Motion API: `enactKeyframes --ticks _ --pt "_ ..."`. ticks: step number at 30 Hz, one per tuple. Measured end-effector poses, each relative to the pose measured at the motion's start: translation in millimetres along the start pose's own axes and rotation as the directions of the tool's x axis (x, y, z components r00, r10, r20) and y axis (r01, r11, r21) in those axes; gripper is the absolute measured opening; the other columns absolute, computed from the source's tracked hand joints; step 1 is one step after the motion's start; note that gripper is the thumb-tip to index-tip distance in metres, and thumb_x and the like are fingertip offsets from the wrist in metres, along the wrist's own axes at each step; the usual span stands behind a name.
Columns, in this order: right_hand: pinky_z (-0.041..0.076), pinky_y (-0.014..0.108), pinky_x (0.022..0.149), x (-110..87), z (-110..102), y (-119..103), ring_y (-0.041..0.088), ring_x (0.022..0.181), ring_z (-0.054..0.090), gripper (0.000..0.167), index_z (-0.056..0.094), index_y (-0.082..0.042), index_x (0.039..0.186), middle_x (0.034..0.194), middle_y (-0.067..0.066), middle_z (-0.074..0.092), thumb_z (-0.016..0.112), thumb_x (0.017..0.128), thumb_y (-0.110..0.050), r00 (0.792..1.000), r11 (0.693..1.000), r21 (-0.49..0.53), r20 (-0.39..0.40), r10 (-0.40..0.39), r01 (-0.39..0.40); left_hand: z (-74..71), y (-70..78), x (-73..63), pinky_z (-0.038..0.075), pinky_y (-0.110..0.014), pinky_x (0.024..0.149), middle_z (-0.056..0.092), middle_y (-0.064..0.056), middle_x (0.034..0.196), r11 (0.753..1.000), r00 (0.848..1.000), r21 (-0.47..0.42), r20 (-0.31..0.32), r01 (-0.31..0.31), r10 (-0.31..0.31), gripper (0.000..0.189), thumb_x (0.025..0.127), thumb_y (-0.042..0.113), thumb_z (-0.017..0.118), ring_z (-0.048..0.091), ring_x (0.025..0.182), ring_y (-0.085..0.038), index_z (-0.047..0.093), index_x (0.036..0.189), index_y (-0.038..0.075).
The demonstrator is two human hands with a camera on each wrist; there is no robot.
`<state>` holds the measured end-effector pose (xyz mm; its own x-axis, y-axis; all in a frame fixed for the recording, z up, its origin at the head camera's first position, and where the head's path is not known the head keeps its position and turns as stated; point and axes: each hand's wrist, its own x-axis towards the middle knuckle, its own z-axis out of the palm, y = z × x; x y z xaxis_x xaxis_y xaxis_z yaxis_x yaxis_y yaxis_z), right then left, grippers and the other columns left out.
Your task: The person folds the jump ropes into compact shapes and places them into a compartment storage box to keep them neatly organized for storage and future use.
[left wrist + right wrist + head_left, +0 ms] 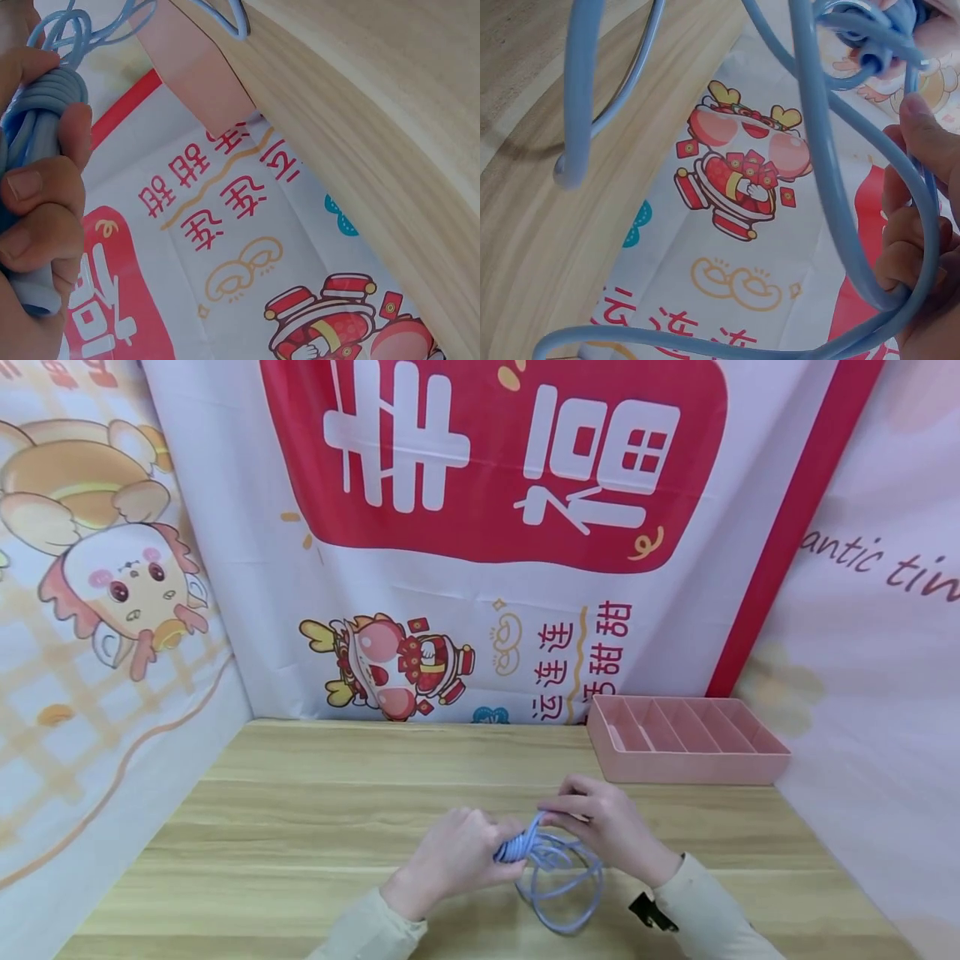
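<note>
A light blue jump rope (pixel 513 848) is bunched up between both hands above the wooden table. My left hand (pixel 463 852) grips its thick handles (pixel 39 289), with fingers curled round them and several turns of cord (pixel 52 94) wound about the upper part. To the right, my right hand (pixel 600 822) pinches a strand of the cord between thumb and fingers, close beside the wound part. Loose loops (pixel 567 929) hang below and between the hands. In the right wrist view, cord (pixel 821 165) passes in front of the right hand (pixel 922 225).
A pink divided box (pixel 693 767) with several slots stands at the back right of the wooden table (pixel 300 810). Printed cloth (pixel 480 585) hangs behind the table and on both sides. A black clip (pixel 652 912) lies by the right sleeve.
</note>
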<state>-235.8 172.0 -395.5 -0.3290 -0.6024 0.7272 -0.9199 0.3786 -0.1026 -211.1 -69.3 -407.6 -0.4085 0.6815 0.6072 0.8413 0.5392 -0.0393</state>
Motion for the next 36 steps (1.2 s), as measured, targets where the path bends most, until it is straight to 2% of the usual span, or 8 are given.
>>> enactKeyframes --ticks 8,14,22,26,29,32,34,36 --pt "0.041 0.011 0.058 -0.4 -2.5 -1.2 0.001 0.068 0.049 0.019 0.076 -0.010 0.108 0.085 -0.008 0.059 0.073 0.090 -0.014 0.997 0.999 0.024 0.061 0.038 -0.039 1.2 3.4 2.3 0.017 -0.011 0.040 0.038 0.017 0.060 0.998 0.994 -0.035 -0.089 -0.061 0.057 0.028 0.078 0.030 0.077 0.029 0.048 0.004 0.051 0.075 0.020" --pt "0.043 0.011 0.056 2.2 -2.2 -1.8 0.000 0.065 0.050 0.022 0.075 -0.008 0.107 0.083 -0.007 0.061 0.075 0.085 -0.001 0.996 0.992 0.106 0.060 0.067 -0.074 -0.4 3.3 2.3 0.018 -0.011 0.041 0.037 0.017 0.061 0.997 0.993 -0.037 -0.104 -0.062 0.058 0.030 0.077 0.028 0.077 0.029 0.048 0.004 0.049 0.073 0.019" --pt "0.045 0.012 0.055 1.2 -1.3 0.7 0.000 0.064 0.054 0.014 0.075 -0.011 0.099 0.081 -0.010 0.065 0.076 0.086 -0.006 0.990 0.979 0.146 0.051 0.133 -0.139 0.6 3.3 2.2 0.018 -0.011 0.040 0.035 0.016 0.060 0.999 0.994 -0.016 -0.096 -0.049 0.047 0.031 0.076 0.030 0.077 0.027 0.047 0.004 0.047 0.073 0.020" --pt "0.050 0.017 0.060 -1.0 -0.5 2.2 0.003 0.068 0.061 0.008 0.074 -0.013 0.090 0.081 -0.010 0.067 0.078 0.085 -0.009 0.988 0.971 0.182 0.049 0.145 -0.152 2.1 4.2 1.7 0.017 -0.012 0.040 0.035 0.016 0.060 0.998 0.992 -0.017 -0.113 -0.061 0.058 0.032 0.075 0.032 0.078 0.028 0.047 0.003 0.048 0.074 0.019" --pt "0.050 0.017 0.060 -2.2 -0.2 3.8 0.002 0.068 0.060 0.006 0.075 -0.015 0.090 0.080 -0.012 0.066 0.076 0.086 -0.011 0.987 0.964 0.215 0.068 0.145 -0.156 2.8 4.4 1.7 0.018 -0.012 0.041 0.037 0.015 0.060 0.997 0.989 -0.011 -0.129 -0.075 0.073 0.031 0.073 0.031 0.078 0.030 0.047 0.002 0.050 0.076 0.018" --pt "0.046 0.015 0.056 -2.8 -1.1 4.2 0.000 0.064 0.054 0.011 0.076 -0.012 0.099 0.081 -0.012 0.063 0.072 0.090 -0.008 0.984 0.958 0.236 0.106 0.142 -0.164 2.7 4.4 1.9 0.019 -0.011 0.041 0.040 0.014 0.060 0.997 0.987 -0.003 -0.137 -0.082 0.081 0.029 0.072 0.030 0.078 0.031 0.046 0.002 0.054 0.079 0.016" --pt "0.044 0.014 0.053 -3.0 -2.0 4.2 0.000 0.062 0.049 0.017 0.075 -0.009 0.107 0.081 -0.011 0.061 0.069 0.091 -0.005 0.981 0.954 0.245 0.133 0.142 -0.171 2.2 4.4 1.5 0.021 -0.011 0.040 0.045 0.013 0.060 0.997 0.987 0.006 -0.137 -0.083 0.083 0.030 0.072 0.030 0.079 0.032 0.046 0.002 0.063 0.090 0.012" --pt "0.043 0.014 0.051 -2.7 -2.8 4.0 0.000 0.061 0.046 0.021 0.074 -0.006 0.112 0.081 -0.009 0.060 0.067 0.092 -0.003 0.978 0.952 0.252 0.155 0.140 -0.176 2.0 4.7 1.3 0.022 -0.010 0.040 0.049 0.011 0.060 0.996 0.987 0.012 -0.137 -0.084 0.085 0.043 0.072 0.031 0.079 0.034 0.046 0.002 0.066 0.104 0.007"
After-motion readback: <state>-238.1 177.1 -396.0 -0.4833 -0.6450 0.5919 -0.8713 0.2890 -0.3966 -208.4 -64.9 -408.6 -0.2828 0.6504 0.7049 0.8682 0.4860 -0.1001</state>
